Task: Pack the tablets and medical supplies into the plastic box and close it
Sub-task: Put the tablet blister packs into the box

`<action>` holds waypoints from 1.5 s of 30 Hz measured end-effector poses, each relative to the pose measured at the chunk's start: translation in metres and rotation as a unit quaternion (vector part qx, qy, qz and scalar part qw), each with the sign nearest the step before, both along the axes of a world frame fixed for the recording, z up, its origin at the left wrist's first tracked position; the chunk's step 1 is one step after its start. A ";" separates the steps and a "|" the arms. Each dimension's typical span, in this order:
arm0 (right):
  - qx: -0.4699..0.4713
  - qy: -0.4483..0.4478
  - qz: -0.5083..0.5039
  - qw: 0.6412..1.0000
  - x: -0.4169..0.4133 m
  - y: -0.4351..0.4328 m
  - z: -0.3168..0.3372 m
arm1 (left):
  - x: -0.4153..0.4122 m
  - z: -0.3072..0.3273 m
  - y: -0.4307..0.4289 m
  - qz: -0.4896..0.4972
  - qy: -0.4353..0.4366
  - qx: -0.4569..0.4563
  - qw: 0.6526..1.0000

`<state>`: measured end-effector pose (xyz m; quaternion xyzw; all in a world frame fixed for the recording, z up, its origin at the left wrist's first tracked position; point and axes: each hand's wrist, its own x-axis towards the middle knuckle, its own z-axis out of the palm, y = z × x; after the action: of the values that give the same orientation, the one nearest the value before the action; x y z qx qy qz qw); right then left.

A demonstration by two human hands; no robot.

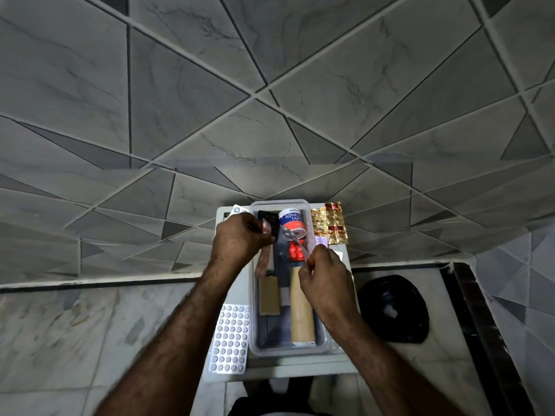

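Both hands crowd the upper half of the plastic box (255, 340) — its lower end lies open; a white blister sheet (229, 337) flanks lower left, a black bag (393, 309) right.

A small white table (300, 366) at lower centre carries a clear plastic box (255, 340), a white tablet sheet (229, 337) at its left and a gold blister strip (329, 223) at upper right.

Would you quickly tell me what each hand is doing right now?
Left hand: closed on a pinkish strip over the plastic box.
Right hand: closed, pinching a metal spoon by its handle.
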<state>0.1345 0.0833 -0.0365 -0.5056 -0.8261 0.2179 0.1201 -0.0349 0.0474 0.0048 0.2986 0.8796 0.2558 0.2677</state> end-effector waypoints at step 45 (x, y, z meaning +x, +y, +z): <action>-0.159 -0.018 -0.105 0.981 0.039 0.031 -0.048 | 0.015 -0.100 -0.116 -0.004 0.001 -0.100 0.995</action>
<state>0.1735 0.1144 -0.0849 -0.6060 -0.7253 0.3235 0.0451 -0.0203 -0.0683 -0.0949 0.2736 0.9001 0.1649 0.2963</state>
